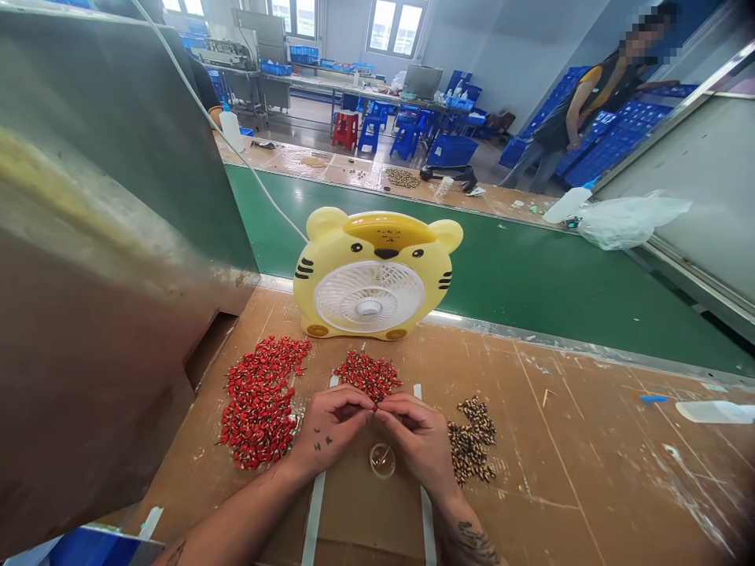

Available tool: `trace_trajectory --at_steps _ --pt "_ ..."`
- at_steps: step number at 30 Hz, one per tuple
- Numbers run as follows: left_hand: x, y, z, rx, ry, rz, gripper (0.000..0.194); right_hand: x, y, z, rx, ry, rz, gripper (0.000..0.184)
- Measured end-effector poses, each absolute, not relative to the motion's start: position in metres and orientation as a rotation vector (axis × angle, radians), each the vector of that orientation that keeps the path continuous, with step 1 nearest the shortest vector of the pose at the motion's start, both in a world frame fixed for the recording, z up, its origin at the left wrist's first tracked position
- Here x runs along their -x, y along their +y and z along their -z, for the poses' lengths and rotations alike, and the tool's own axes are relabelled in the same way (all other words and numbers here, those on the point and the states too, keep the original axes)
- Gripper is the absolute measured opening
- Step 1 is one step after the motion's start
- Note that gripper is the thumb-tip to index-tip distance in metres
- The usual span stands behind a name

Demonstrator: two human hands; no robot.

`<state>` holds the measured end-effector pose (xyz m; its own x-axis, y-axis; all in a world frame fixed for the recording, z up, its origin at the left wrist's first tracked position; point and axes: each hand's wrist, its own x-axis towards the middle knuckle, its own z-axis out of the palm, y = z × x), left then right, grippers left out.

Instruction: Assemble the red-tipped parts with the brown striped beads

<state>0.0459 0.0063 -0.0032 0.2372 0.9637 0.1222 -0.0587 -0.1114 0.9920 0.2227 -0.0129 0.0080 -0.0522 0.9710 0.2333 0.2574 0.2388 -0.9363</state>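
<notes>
My left hand (333,428) and my right hand (416,432) meet fingertip to fingertip, both closed in a pinch. Between them shows a tiny red piece (375,407), mostly covered by the fingers. Just beyond lies a pile of small red parts with metallic ends (369,373). A larger heap of similar red parts (259,401) spreads to the left of my left hand. Beside my right hand is a pile of small black and gold parts (472,440). A small round clear dish (383,461) with a thin stick in it sits below my hands.
A yellow animal-faced fan (371,275) stands behind the piles, its cable rising left. A large metal housing (106,236) borders the left side. A green conveyor belt (531,275) runs behind the cardboard-covered table (560,472). A person (583,102) stands at back right near blue crates.
</notes>
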Motion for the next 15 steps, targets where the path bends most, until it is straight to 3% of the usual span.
trace_trajectory --at_steps 15 --pt "-0.0484 0.0047 -0.0025 -0.957 0.875 -1.007 0.016 -0.2264 -0.0158 -0.0125 1.211 -1.602 -1.001 0.014"
